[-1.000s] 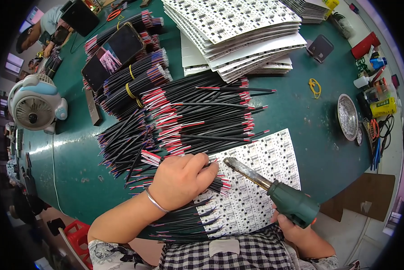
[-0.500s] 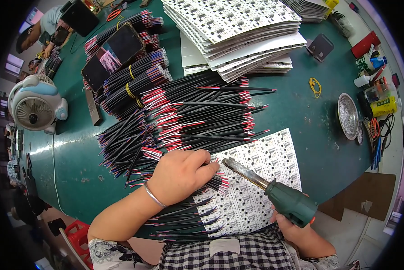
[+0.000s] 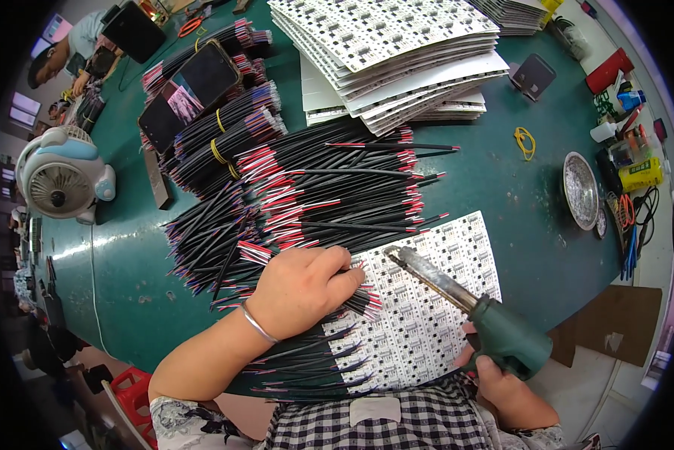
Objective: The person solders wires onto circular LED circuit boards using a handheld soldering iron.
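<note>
My left hand [image 3: 305, 287] is closed on a small bunch of black cables [image 3: 362, 304] with red and white stripped ends, at the left edge of a white circuit board sheet [image 3: 404, 341]. My right hand [image 3: 500, 388] grips the green handle of a soldering iron [image 3: 511, 339]. The iron's thick, worn tip is over the upper part of the sheet, right of my left fingertips and apart from them. Several black cables [image 3: 303, 367] extend from the sheet's lower left edge. Whether they are all joined to it cannot be made out.
Loose black cables [image 3: 359, 195] lie beyond the sheet, with bundled ones and a phone [image 3: 191, 94] at the far left. A tall stack of circuit board sheets [image 3: 397, 67] stands at the back. A metal bowl [image 3: 579, 191] is at right, a fan [image 3: 63, 176] at left. Another person sits far left.
The soldering iron in my right hand has shifted right, and its tip has moved away from my left fingertips. My left hand has stayed almost still on the cables.
</note>
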The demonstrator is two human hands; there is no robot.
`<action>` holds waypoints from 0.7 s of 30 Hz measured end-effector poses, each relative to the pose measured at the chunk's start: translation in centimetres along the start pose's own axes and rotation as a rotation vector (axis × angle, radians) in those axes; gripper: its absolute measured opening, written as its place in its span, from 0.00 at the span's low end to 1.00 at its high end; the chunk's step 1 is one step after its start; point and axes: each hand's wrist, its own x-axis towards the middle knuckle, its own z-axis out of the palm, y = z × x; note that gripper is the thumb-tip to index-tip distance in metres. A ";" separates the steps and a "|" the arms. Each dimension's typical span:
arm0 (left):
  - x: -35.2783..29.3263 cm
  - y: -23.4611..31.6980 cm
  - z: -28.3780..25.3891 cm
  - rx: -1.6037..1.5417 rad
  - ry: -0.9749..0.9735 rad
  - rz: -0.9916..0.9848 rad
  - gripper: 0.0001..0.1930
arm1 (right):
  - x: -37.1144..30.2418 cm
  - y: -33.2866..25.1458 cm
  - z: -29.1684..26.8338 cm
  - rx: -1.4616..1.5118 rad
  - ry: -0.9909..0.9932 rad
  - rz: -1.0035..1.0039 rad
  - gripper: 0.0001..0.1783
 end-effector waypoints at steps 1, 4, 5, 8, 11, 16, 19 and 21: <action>0.0 0.0 0.0 0.001 -0.004 0.002 0.11 | 0.0 0.1 0.0 0.004 0.001 0.001 0.21; -0.3 0.3 -0.2 0.016 -0.032 0.005 0.11 | -0.2 0.7 0.1 0.097 -0.007 -0.111 0.29; -0.4 0.4 -0.4 0.022 -0.050 -0.002 0.11 | -0.3 0.6 0.3 0.099 -0.009 -0.112 0.29; -0.4 0.5 -0.6 0.005 -0.071 -0.003 0.12 | -0.3 0.4 0.5 0.160 0.000 -0.091 0.30; -0.3 1.3 -1.6 -0.007 0.000 -0.002 0.13 | -0.1 0.6 0.5 0.168 0.023 -0.097 0.31; -0.4 5.7 -5.8 0.093 -0.041 -0.060 0.19 | 0.0 0.8 0.3 0.195 0.076 -0.140 0.34; -0.9 5.9 -4.0 0.054 -0.086 -0.142 0.19 | -0.2 1.0 0.3 0.224 0.063 -0.132 0.33; -1.5 5.1 -2.3 0.038 -0.111 -0.154 0.17 | 0.0 0.8 0.1 0.215 0.027 -0.174 0.30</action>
